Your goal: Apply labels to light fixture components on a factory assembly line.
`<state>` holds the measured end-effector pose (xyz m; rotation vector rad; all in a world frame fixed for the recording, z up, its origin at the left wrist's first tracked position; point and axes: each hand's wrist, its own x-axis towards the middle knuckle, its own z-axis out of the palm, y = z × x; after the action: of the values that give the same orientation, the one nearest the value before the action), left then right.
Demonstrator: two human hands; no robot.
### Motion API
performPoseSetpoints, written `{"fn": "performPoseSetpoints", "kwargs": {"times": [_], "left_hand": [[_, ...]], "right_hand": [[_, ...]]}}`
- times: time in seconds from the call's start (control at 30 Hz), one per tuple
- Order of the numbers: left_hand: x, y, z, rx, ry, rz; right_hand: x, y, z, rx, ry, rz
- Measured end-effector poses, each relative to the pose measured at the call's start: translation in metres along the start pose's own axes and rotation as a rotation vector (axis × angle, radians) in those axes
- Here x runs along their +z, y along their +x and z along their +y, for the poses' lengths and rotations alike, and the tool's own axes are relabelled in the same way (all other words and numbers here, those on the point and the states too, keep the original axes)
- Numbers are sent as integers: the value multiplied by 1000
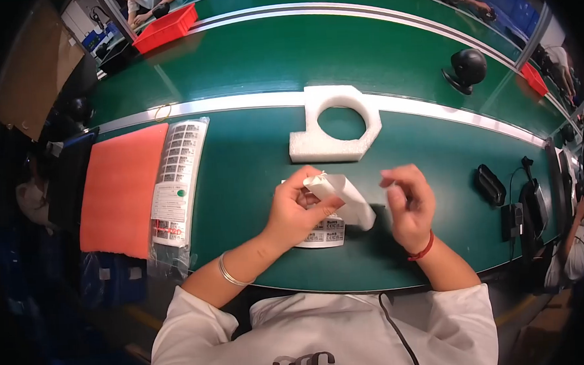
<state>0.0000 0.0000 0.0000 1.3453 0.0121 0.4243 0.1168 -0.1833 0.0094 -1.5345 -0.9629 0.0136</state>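
Head view looked down on a green workbench mat [252, 178] with a silver rail along its far edge. Left hand [298, 208] was closed on a small white paper strip [341, 196], gripping it at the upper end near the thumb; the strip slanted down to the right above the mat's near edge. Under that hand a white label sheet with printed squares [324, 235] lay flat on the mat, partly covered by the hand and strip. Right hand [408, 203] was held apart from the left, just right of the strip, fingers curled with thumb and forefinger pinched; whether anything sat between them could not be told. Silver bangle on left wrist, red cord on right wrist.

White foam block with a round cut-out [335, 124] sat beyond the hands, touching the far rail. Orange-red foam pad [120, 188] lay at the mat's left edge, with a clear bag of printed label sheets [177, 188] just beside it on the right. Black dome-shaped device [466, 69] stood on the far green belt. Black cables and adapters [504, 194] lay near the right edge. Red plastic bin [165, 27] sat at the far left.
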Motion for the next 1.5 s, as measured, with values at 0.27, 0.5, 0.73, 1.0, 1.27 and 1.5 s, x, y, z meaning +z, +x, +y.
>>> {"fn": "performPoseSetpoints", "kwargs": {"times": [0.27, 0.5, 0.73, 1.0, 1.27, 1.5], "left_hand": [[6, -2, 4, -56, -26, -24], [6, -6, 1, -44, 94, -53], [1, 0, 2, -52, -257, -196], [0, 3, 11, -45, 170, -65], [-1, 10, 20, -182, 80, -88], [-5, 11, 16, -151, -155, -145]], "right_hand": [[5, 5, -12, 348, 331, -525], [12, 4, -25, 511, 653, -585], [1, 12, -23, 499, 327, -396], [-6, 13, -10, 430, 245, -558], [-3, 11, -12, 607, 498, -444], [-11, 18, -16, 709, 519, -507]]}}
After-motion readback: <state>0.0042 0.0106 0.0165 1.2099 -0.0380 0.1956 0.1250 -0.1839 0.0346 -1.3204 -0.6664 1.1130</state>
